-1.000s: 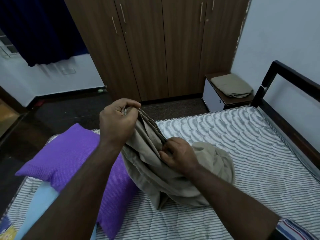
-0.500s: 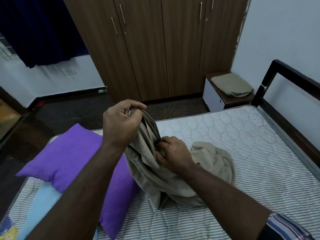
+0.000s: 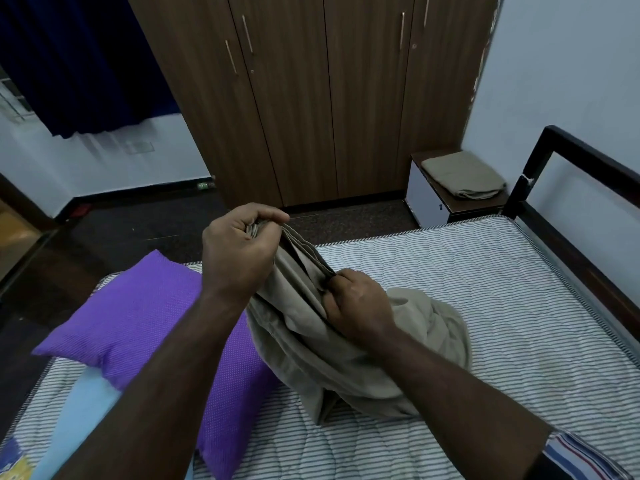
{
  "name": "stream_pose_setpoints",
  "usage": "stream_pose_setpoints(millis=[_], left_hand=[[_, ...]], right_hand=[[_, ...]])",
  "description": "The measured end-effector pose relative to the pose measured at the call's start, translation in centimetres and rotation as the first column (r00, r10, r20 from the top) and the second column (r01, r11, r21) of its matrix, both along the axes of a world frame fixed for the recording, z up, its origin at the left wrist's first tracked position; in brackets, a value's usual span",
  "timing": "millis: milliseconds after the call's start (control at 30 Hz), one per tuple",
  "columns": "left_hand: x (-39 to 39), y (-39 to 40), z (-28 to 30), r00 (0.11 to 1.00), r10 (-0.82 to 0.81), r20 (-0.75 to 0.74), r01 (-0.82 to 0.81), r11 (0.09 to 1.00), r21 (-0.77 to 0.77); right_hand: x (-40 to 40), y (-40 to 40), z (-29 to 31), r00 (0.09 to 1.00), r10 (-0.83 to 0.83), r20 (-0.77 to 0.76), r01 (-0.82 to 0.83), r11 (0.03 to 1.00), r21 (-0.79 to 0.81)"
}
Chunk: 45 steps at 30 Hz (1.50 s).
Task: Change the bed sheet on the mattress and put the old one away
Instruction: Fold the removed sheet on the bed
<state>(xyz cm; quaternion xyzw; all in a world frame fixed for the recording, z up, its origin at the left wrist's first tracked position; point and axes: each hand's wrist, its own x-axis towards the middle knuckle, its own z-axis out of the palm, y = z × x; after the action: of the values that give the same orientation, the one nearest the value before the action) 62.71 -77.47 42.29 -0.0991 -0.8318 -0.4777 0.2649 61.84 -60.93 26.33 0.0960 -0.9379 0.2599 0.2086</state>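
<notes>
Beige sheet, bunched, mid-mattress: L hand fingers grip gathered edge, R hand fingers pinch folds. Purple pillow at mattress left edge.

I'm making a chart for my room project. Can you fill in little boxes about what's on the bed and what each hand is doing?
mattress: striped, bare
beige sheet: bunched on the mattress
left hand: grips gathered sheet edges, raised
right hand: grips the sheet lower down
purple pillow: left of the sheet
folded cloth: on the small cabinet by the wardrobe
</notes>
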Motion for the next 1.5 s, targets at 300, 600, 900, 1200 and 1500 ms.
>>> stream_pose_setpoints(millis=[300, 600, 900, 1200, 1500], left_hand=[[0.0, 0.3, -0.2, 0.999, -0.037, 0.007, 0.037, 0.999, 0.023], [-0.1, -0.9, 0.3, 1.0, 0.014, -0.026, -0.014, 1.0, -0.018], [-0.2, -1.2, 0.7, 1.0, -0.021, -0.002, 0.021, 1.0, 0.009], [0.3, -0.6, 1.0, 0.996, -0.089, -0.004, 0.089, 0.996, 0.006], [0.9, -1.1, 1.3, 0.976, -0.214, -0.034, 0.214, 0.977, -0.009]], right_hand=[[-0.3, 0.0, -0.4, 0.987, 0.151, 0.049, -0.154, 0.986, 0.066], [-0.9, 1.2, 0.6, 0.999, 0.049, -0.001, -0.049, 0.986, -0.16], [-1.6, 3.5, 0.0, 0.981, 0.176, -0.083, -0.19, 0.959, -0.211], [-2.0, 2.7, -0.6, 0.994, 0.088, -0.064, -0.105, 0.931, -0.35], [-2.3, 3.8, -1.7, 0.961, 0.223, 0.165, -0.099, 0.832, -0.546]])
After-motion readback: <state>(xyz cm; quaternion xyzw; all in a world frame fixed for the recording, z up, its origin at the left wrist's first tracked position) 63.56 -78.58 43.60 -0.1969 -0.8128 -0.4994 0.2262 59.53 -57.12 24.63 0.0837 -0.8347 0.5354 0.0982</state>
